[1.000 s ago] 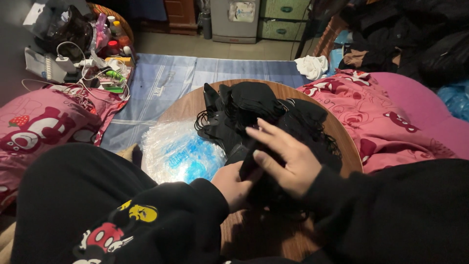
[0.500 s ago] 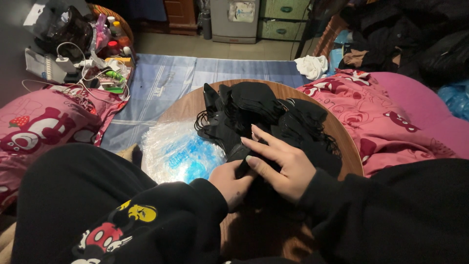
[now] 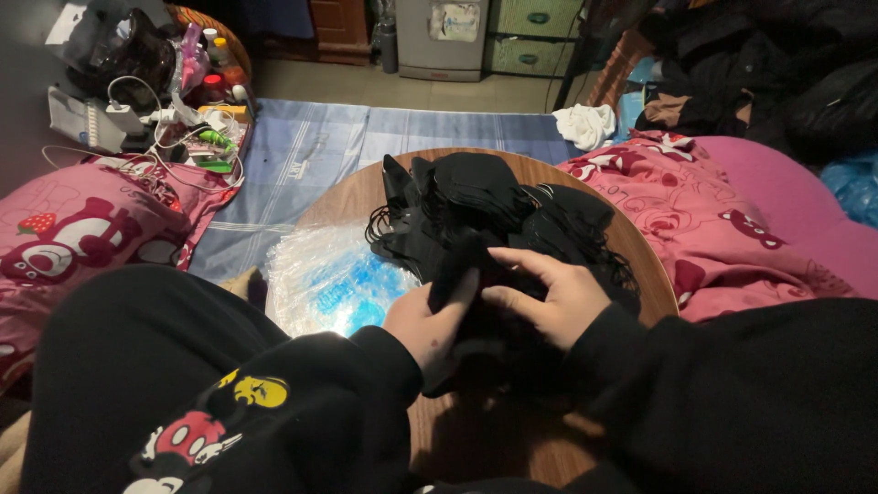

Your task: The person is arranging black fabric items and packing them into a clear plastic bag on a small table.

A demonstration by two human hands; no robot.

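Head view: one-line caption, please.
Left hand and right hand grip black face masks piled on round wooden table.

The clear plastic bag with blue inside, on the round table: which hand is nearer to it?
Left. The left hand sits just beside the plastic bag's right edge, gripping a black mask. The right hand lies farther off, on the pile of black masks.

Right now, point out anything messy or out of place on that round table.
The black face masks lie in a loose, tangled heap with ear loops straggling out. The clear plastic bag hangs crumpled over the table's left edge.
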